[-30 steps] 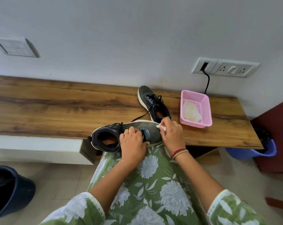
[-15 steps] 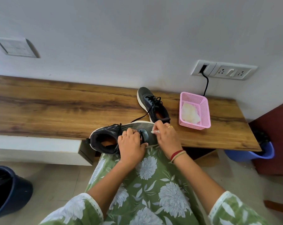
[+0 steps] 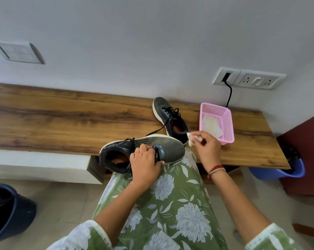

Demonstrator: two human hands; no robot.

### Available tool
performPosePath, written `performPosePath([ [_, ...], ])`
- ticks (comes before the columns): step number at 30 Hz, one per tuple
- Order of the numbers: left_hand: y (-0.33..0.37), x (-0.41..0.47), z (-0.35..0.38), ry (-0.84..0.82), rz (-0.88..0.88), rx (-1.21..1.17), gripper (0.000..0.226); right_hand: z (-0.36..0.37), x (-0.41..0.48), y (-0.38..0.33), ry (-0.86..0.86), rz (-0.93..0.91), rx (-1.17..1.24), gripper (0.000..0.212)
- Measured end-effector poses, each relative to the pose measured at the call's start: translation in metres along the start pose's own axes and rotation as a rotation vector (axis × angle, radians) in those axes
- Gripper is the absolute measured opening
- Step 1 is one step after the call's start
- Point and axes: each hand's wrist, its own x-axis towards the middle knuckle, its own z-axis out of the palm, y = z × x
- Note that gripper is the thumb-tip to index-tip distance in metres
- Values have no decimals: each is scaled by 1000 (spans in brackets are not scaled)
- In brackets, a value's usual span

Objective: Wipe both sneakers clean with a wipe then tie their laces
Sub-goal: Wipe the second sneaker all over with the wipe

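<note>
Wiping step, first of two shoes (no tying yet). Steadying near sneaker (image 3: 170,147) on the lap, centre frame, with left hand (image 3: 145,164) curled over its midfoot and laces (image 3: 132,143), a firm wraparound grip. Pinching crumpled wipe (image 3: 190,139) in right hand (image 3: 206,147) fingertips, clear of the toe, just right of it and short of the pink basket (image 3: 231,131) at right of centre. Reads as a gap between strokes or a re-fold of the wipe; can't tell which. Far sneaker (image 3: 162,108) parked on the bench (image 3: 62,120) above centre, with a loose lace trailing toward the near one; can't tell whether wiped. Next, probably: bring wipe back onto toe or sole edge, hold left grip firm to stop a roll off the lap, rotate for the hidden side. Then swap shoes, repeat, ditch wipe, tie both. Spare white sheets in basket if needed (look like more wipes).
</note>
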Motion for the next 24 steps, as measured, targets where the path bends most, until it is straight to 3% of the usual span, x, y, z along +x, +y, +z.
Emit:
performPosePath([
  [3,1,2,0,1,-9,-2,43,22,-26,-16,-141,-54,-73,19],
  [5,1,4,-1,-3,-10,3,43,38,-41,-20,-266,-191,-171,27],
  [8,1,4,-3,-3,-12,10,43,48,-46,-16,-264,-484,-356,33],
  [14,2,3,-1,3,7,33,43,34,-29,-10,-259,-646,-694,24],
  [17,2,6,-1,1,2,22,44,27,-18,-9,-212,-550,-716,29],
  [21,-4,11,-2,-28,-12,-9,43,15,1,6,-229,-69,-495,22],
  [22,-4,11,-2,-33,-12,-18,43,13,0,8,-192,-16,-395,22],
  [24,-4,12,-2,-36,-14,-33,42,16,-10,-5,-136,-111,-307,26],
])
